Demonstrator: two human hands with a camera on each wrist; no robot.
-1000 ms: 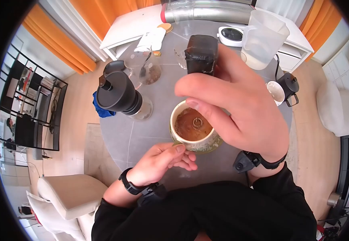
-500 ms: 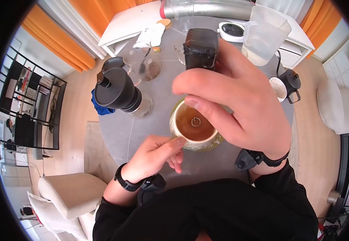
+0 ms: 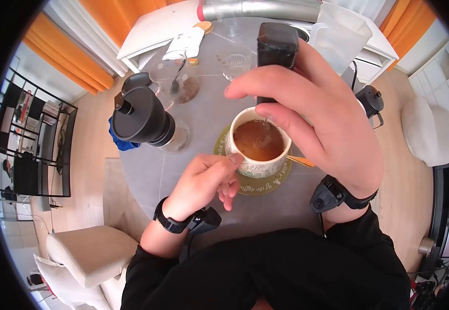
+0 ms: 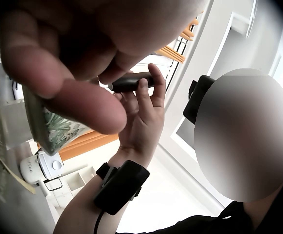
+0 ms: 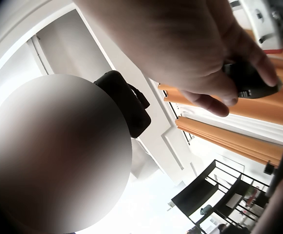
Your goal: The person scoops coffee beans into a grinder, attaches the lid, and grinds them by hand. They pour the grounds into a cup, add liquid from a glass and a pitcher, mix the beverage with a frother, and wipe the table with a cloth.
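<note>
A patterned cup (image 3: 259,167) of brown liquid (image 3: 248,142) stands over a green lettered saucer (image 3: 255,187) in the head view. My left hand (image 3: 206,181) pinches the cup at its near-left side, thumb close to the rim; the handle is mostly covered by the fingers. Above the cup, my right hand (image 3: 317,113) grips a black handheld milk frother (image 3: 277,46), its thin shaft pointing down and its coil showing in the liquid. The right wrist view shows the frother body (image 5: 246,80) between thumb and fingers. A golden spoon (image 3: 301,161) pokes out right of the cup.
On the round grey table (image 3: 152,170), a black coffee grinder (image 3: 142,116) stands at left beside a glass vessel (image 3: 185,89). Behind the cup are a drinking glass (image 3: 234,63) and a white paper packet (image 3: 184,42). A clear pitcher (image 3: 335,41) and black pot (image 3: 371,101) stand at right.
The cup has shifted right and slightly away, uncovering more saucer and the spoon. My left hand moved with it. The right hand and frother moved up and right, so more of the frother's lower end shows.
</note>
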